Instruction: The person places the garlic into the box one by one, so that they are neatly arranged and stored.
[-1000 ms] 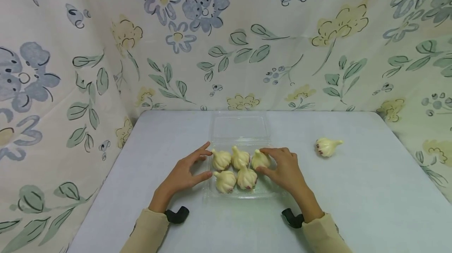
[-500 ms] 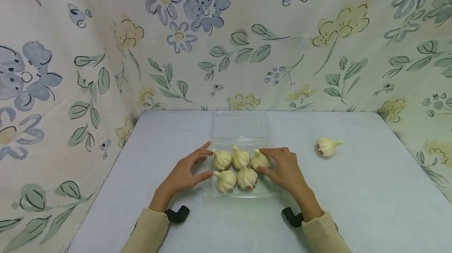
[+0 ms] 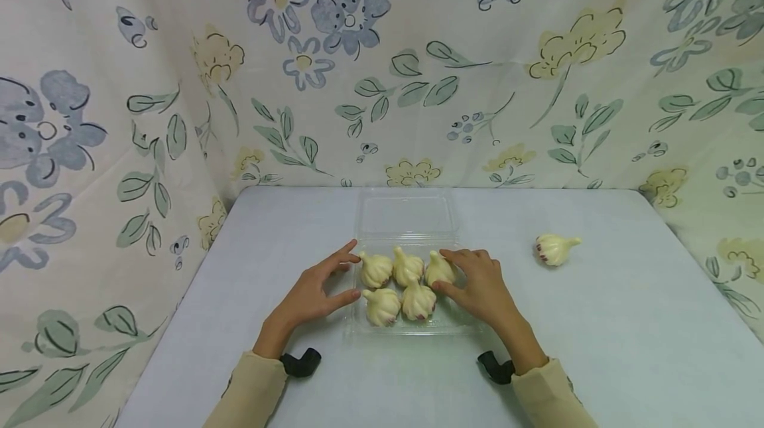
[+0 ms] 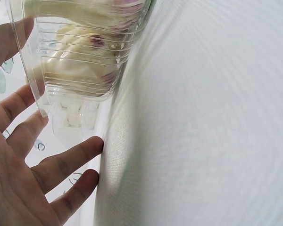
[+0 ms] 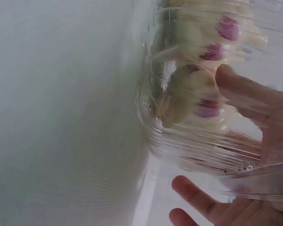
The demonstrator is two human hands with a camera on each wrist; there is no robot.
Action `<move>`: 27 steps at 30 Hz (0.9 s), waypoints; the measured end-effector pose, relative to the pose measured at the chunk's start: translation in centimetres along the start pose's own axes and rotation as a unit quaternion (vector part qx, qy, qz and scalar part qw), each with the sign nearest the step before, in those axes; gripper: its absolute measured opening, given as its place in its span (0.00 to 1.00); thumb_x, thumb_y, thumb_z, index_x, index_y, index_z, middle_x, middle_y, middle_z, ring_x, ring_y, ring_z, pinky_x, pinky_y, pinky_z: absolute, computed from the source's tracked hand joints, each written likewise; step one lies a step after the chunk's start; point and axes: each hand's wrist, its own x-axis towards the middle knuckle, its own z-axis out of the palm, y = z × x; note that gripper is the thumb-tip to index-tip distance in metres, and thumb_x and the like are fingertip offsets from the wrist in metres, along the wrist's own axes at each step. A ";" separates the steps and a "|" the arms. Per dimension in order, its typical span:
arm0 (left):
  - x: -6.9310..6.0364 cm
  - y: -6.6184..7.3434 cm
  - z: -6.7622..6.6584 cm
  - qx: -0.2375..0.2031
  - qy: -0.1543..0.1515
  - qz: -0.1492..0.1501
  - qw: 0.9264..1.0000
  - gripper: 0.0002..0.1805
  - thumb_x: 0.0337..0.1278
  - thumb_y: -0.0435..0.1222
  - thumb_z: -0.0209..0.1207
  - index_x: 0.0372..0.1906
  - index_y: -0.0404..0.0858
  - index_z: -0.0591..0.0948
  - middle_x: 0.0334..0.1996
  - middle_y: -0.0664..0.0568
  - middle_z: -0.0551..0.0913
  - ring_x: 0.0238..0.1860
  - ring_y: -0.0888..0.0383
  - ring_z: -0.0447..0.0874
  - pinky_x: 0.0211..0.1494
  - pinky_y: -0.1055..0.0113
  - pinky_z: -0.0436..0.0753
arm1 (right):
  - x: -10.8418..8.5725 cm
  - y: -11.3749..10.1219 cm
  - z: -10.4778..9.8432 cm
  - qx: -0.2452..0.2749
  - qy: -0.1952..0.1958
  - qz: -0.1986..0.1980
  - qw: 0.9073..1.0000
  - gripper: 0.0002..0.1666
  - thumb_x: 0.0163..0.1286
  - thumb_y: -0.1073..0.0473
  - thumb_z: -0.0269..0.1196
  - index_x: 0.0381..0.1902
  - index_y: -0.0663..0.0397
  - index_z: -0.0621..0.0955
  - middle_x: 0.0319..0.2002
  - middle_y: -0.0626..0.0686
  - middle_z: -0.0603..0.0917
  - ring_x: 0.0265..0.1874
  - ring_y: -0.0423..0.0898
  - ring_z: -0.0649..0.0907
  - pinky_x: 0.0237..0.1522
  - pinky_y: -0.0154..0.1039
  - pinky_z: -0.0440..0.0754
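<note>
A clear plastic clamshell box (image 3: 450, 322) lies with its lid (image 3: 407, 215) folded back, and several garlic bulbs (image 3: 382, 306) sit in its tray. My left hand (image 3: 312, 290) rests at the tray's left side, thumb and fingers spread. In the left wrist view, fingertips (image 4: 40, 113) of that hand touch the tray's rim and others rest on the table. At the back right of the tray, my right hand (image 3: 485, 285) holds a garlic bulb (image 3: 440, 270) between thumb and forefinger. The right wrist view shows its thumb (image 5: 240, 89) against that bulb, through the clear wall.
One more garlic bulb (image 3: 554, 249) lies on its side on the white-covered table (image 3: 609, 322), to the right of the box. A floral curtain (image 3: 412, 70) hangs behind the table and along its sides. Black wrist mounts (image 3: 301, 363) sit by both sleeves.
</note>
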 end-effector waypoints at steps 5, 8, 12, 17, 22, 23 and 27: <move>0.0 0.0 0.0 -0.002 0.000 -0.001 1.000 0.31 0.62 0.54 0.67 0.68 0.58 0.73 0.80 0.66 0.57 0.67 0.48 0.79 0.71 0.38 0.71 | 0.0 0.1 0.0 0.005 -0.002 0.002 1.000 0.39 0.59 0.43 0.75 0.66 0.51 0.80 0.58 0.57 0.86 0.54 0.62 0.79 0.49 0.59 0.71; 0.0 0.0 0.0 -0.005 0.000 -0.001 1.000 0.31 0.62 0.55 0.67 0.68 0.57 0.73 0.80 0.67 0.57 0.67 0.47 0.79 0.72 0.37 0.71 | 0.0 0.1 0.0 0.007 -0.002 0.004 1.000 0.39 0.60 0.43 0.75 0.66 0.51 0.79 0.58 0.57 0.86 0.55 0.62 0.78 0.50 0.60 0.71; -0.1 0.0 0.1 -0.003 0.002 -0.003 1.000 0.31 0.61 0.55 0.67 0.68 0.57 0.73 0.80 0.68 0.57 0.67 0.47 0.79 0.72 0.37 0.70 | 0.0 0.3 -0.1 0.019 0.003 0.004 1.000 0.39 0.60 0.44 0.75 0.66 0.52 0.79 0.59 0.57 0.86 0.56 0.63 0.78 0.51 0.60 0.70; 0.0 0.0 0.1 0.000 0.001 -0.007 1.000 0.31 0.61 0.55 0.67 0.68 0.59 0.73 0.80 0.69 0.57 0.68 0.48 0.79 0.72 0.37 0.70 | 0.0 0.7 -0.6 0.060 0.031 -0.001 0.998 0.36 0.60 0.49 0.76 0.64 0.53 0.81 0.58 0.57 0.87 0.55 0.62 0.79 0.53 0.61 0.70; -0.1 0.1 0.0 0.002 -0.002 -0.011 1.000 0.31 0.61 0.55 0.67 0.69 0.61 0.72 0.80 0.69 0.57 0.68 0.48 0.79 0.71 0.36 0.70 | 0.0 1.3 -1.6 0.104 0.069 0.000 0.992 0.29 0.62 0.53 0.75 0.61 0.53 0.83 0.56 0.58 0.87 0.55 0.60 0.81 0.57 0.62 0.75; -0.1 0.1 0.0 0.003 -0.003 -0.011 1.000 0.31 0.61 0.55 0.67 0.69 0.61 0.72 0.80 0.69 0.57 0.68 0.48 0.79 0.71 0.36 0.70 | 0.0 1.4 -1.8 0.109 0.075 0.002 0.991 0.29 0.63 0.54 0.75 0.61 0.54 0.83 0.56 0.59 0.87 0.54 0.60 0.82 0.57 0.62 0.76; -0.1 0.2 -0.1 0.005 -0.003 -0.012 1.000 0.31 0.61 0.54 0.67 0.69 0.61 0.72 0.80 0.69 0.56 0.68 0.48 0.79 0.71 0.36 0.70 | 0.1 1.9 -2.7 0.117 0.102 0.013 0.988 0.27 0.64 0.57 0.74 0.60 0.55 0.82 0.54 0.60 0.86 0.52 0.60 0.82 0.51 0.61 0.80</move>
